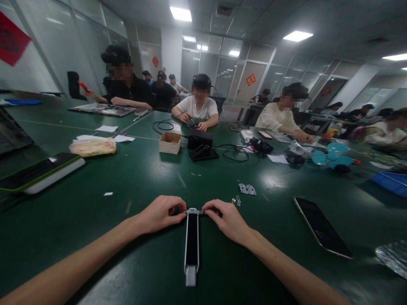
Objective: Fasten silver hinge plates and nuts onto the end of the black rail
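Note:
A long, narrow black bar with silver edges (192, 241) lies on the green table in front of me, its pale metal tab (190, 276) pointing towards me. Across its far end runs a thin metal crosspiece (192, 211). My left hand (165, 214) pinches the crosspiece's left end between thumb and forefinger, and my right hand (224, 218) pinches its right end the same way. The fingertips partly cover both ends. Several small nuts or washers (238, 201) lie just beyond my right hand, near a flat metal plate with holes (247, 189).
A phone (322, 226) and crumpled clear plastic (394, 256) lie to the right. At left is a green-edged black device (41, 171). Farther off stand a small open box (170, 143), a black device (200, 140) with cables, and blue fan blades (332, 156). Several people sit around.

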A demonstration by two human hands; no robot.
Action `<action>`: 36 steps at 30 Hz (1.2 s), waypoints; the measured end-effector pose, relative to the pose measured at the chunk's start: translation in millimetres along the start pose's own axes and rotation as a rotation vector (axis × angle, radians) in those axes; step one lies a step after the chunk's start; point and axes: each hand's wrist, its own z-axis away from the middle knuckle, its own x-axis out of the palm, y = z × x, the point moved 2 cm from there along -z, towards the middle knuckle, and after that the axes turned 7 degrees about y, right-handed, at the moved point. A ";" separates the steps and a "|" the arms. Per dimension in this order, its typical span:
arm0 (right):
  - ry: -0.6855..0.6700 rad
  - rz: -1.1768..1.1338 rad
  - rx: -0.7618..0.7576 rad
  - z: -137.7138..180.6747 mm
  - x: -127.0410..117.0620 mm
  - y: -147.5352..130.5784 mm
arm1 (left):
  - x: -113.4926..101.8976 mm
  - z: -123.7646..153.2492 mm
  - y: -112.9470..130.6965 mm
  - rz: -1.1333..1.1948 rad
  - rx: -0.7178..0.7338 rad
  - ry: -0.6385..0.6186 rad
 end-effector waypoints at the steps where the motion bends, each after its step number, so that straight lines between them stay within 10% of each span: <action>1: 0.010 0.001 -0.003 -0.1 0.6 0.3 | 0.1 -0.1 0.1 0.000 -0.001 0.002; 36: 0.052 -0.021 -0.103 0.6 7.1 -0.8 | 0.0 -1.3 2.7 -0.026 0.022 0.019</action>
